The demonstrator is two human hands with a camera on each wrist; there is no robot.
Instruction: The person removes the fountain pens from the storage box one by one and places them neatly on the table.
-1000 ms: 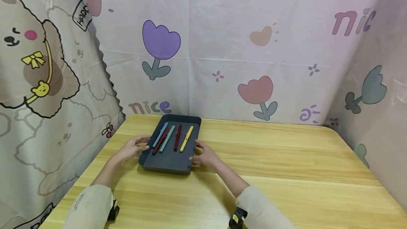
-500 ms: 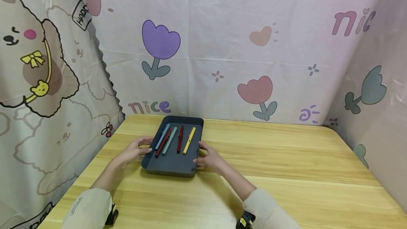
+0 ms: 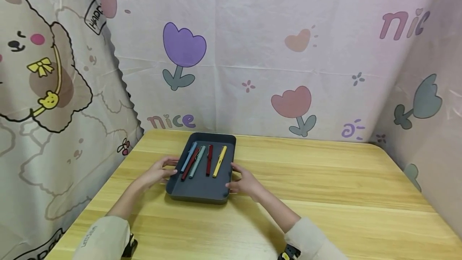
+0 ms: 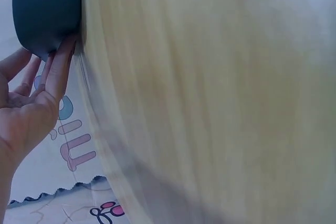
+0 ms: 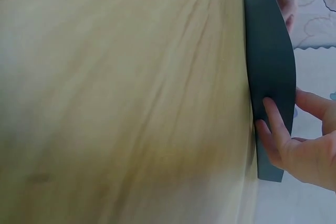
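A dark grey rectangular tray stands on the wooden table, left of the middle. In it lie several pens: a blue pen, a dark red pen and a teal pen close together, then a second red pen and a yellow pen to their right. My left hand holds the tray's left side, thumb by the rim. On the opposite side my right hand grips the wall; in the right wrist view its fingers press the outer face and the thumb is at the rim.
The light wooden table extends far to the right of the tray. A printed curtain rises behind the table's back edge, and more patterned cloth hangs along the left. Dark wrist straps show at the sleeves.
The tray has slid to the right and slightly toward me, with both hands moving along with it. The pens keep their places inside it.
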